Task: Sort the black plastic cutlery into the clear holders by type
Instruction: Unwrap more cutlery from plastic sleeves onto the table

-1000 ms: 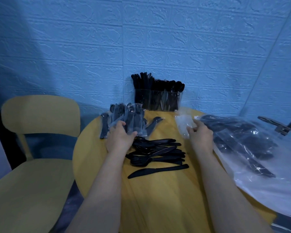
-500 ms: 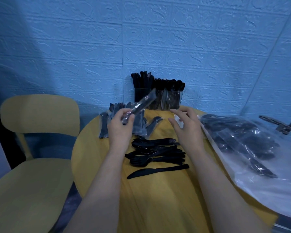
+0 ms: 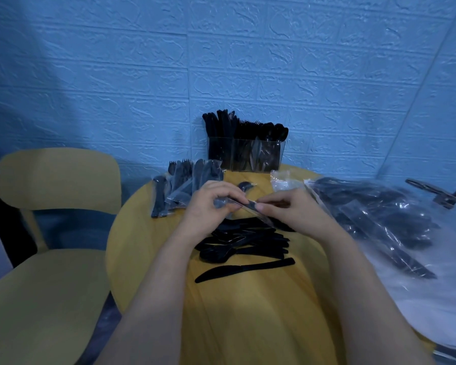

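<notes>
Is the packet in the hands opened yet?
Cannot tell: both hands pinch the wrapped cutlery packet, cutlery inside; its ends are hidden.

left hand (image 3: pixel 208 204): a second ago it rested on the wrapped packets at the table's 10 o'clock; then it lifted one clear; now it is drawn in over the table's middle, fingers curled on the wrapped cutlery packet (image 3: pixel 244 206).
right hand (image 3: pixel 287 209): left the crumpled clear wrapper (image 3: pixel 282 181) at 1 o'clock and came across to meet the left, pinching the packet's other end.
wrapped cutlery packet: half a second ago tilted up toward 1 o'clock in the left hand alone; now held low between both hands, slanting toward 4 o'clock.
</notes>
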Motion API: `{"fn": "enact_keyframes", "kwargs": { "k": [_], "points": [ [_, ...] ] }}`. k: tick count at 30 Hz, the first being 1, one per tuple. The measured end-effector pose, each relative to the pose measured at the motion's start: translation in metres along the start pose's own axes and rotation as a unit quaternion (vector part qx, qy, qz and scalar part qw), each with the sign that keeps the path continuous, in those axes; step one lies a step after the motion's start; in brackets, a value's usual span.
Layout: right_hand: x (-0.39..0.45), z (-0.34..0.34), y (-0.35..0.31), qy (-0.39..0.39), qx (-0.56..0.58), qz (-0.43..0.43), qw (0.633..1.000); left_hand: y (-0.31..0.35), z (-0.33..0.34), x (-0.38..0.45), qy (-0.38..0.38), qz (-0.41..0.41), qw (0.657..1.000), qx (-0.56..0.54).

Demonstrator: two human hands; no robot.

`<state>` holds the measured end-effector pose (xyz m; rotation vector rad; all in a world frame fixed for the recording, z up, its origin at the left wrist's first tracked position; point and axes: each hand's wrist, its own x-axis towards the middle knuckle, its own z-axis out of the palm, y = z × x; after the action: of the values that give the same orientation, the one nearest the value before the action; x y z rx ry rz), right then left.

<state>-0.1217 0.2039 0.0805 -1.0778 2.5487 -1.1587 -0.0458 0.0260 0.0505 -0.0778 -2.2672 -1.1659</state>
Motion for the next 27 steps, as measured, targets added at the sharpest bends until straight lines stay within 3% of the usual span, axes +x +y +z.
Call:
{"fn": "enact_keyframes", "kwargs": {
  "k": [3, 7, 13, 15, 18, 21, 27],
  "points": [
    [0.001, 0.001, -0.003, 0.018, 0.097, 0.016, 0.995, 0.003, 0.000, 0.000, 0.022, -0.001, 1.000, -0.022],
    [0.005, 0.008, -0.006, 0.084, 0.200, 0.036, 0.976, 0.009, -0.001, 0.002, 0.072, -0.118, 0.972, -0.191],
    [0.010, 0.027, -0.013, 0.150, 0.249, 0.008, 0.957, 0.010, 0.003, 0.000, -0.081, -0.180, 0.952, -0.235],
    [0.012, 0.031, -0.013, 0.166, 0.247, 0.008, 0.955, 0.006, 0.004, 0.000, -0.094, -0.180, 0.952, -0.229],
    [0.011, 0.029, -0.009, 0.239, 0.115, -0.016, 0.964, 0.003, 0.004, 0.001, -0.068, -0.181, 0.959, -0.209],
    [0.010, 0.021, -0.002, 0.341, -0.018, -0.095, 0.935, 0.005, 0.003, 0.000, -0.072, -0.173, 0.970, -0.156],
    [0.014, 0.018, 0.015, 0.324, -0.157, -0.161, 0.919, 0.010, 0.003, -0.002, -0.087, -0.171, 0.970, -0.150]
  ]
}}
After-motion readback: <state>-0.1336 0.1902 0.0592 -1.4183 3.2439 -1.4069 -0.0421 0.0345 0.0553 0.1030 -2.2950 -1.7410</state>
